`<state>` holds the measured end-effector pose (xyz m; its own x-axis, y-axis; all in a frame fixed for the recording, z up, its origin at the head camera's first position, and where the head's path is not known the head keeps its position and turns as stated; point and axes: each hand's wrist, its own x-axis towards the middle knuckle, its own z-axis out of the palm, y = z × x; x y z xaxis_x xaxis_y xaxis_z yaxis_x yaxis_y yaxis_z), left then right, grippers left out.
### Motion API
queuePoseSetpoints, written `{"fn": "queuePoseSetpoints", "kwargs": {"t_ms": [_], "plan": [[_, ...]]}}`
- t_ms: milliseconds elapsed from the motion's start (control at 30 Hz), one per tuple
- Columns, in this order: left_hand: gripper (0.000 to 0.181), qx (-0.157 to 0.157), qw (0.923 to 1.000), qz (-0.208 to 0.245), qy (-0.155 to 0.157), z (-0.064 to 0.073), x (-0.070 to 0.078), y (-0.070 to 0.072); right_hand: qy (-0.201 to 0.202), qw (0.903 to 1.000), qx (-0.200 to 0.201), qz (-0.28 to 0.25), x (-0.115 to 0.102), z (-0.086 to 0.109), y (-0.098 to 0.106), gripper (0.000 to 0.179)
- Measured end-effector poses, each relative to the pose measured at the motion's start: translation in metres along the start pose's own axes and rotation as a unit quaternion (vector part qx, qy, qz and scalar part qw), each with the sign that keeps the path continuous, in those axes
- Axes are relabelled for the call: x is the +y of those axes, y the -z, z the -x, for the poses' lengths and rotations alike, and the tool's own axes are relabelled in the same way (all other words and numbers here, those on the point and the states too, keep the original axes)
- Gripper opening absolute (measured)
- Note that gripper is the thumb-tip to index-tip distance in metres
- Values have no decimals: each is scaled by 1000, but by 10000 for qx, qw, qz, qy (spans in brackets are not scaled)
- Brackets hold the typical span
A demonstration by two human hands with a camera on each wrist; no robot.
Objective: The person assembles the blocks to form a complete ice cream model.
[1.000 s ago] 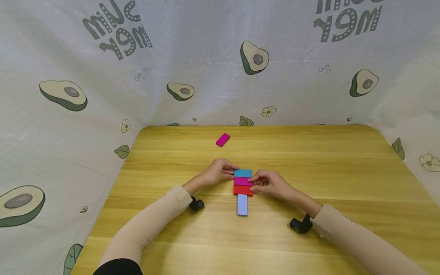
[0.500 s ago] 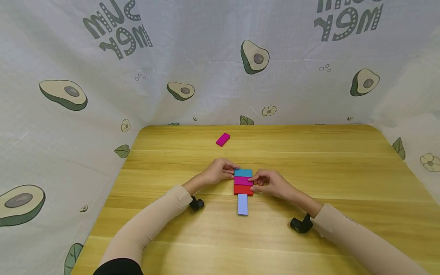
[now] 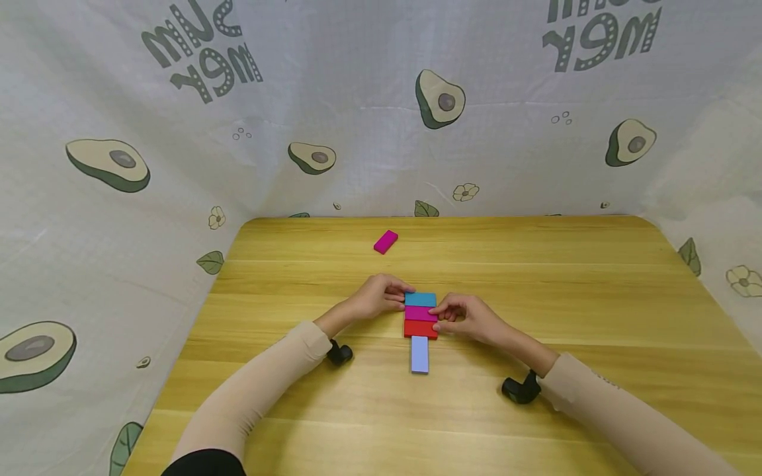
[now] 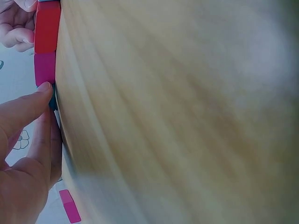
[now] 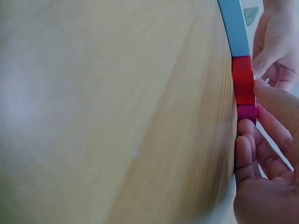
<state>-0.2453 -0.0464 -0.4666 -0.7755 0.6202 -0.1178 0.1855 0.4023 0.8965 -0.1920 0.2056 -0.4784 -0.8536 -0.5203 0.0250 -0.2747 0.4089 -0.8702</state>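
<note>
A blue block point(image 3: 420, 299), a magenta block point(image 3: 420, 313) and a red block point(image 3: 420, 329) lie flat in a row, long sides together. Below them a lilac block point(image 3: 419, 355) runs lengthwise from the middle of the red one, like a stem. My left hand point(image 3: 376, 295) pinches the left end of the blue block, thumb low near the magenta edge. From the right, my right hand point(image 3: 470, 317) holds the row's end, with the thumb on the red block and the index fingertip on the magenta one; its other fingers are curled under.
Another magenta block point(image 3: 385, 242) lies slanted near the far edge of the wooden table point(image 3: 536, 264). A white curtain point(image 3: 369, 79) printed with avocados hangs behind the table and along its sides.
</note>
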Motion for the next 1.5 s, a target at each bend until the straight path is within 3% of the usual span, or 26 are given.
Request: {"fn": "queuePoseSetpoints", "kwargs": {"t_ms": [567,833,1100,1500], "plan": [[35,-67,9999,58,-97,-3,-5,0,-1,9999,-147,91,-3,-1,4,22],[34,-9,10000,99,6,0,-1,1,-212,9995,189,-129,-4,-5,5,26],[34,-8,10000,86,-31,-2,-7,2,-404,9979,500,-17,-7,-10,2,19],[32,217,9987,-320,-318,0,-9,9,-377,9982,461,42,-7,-13,0,19]]}}
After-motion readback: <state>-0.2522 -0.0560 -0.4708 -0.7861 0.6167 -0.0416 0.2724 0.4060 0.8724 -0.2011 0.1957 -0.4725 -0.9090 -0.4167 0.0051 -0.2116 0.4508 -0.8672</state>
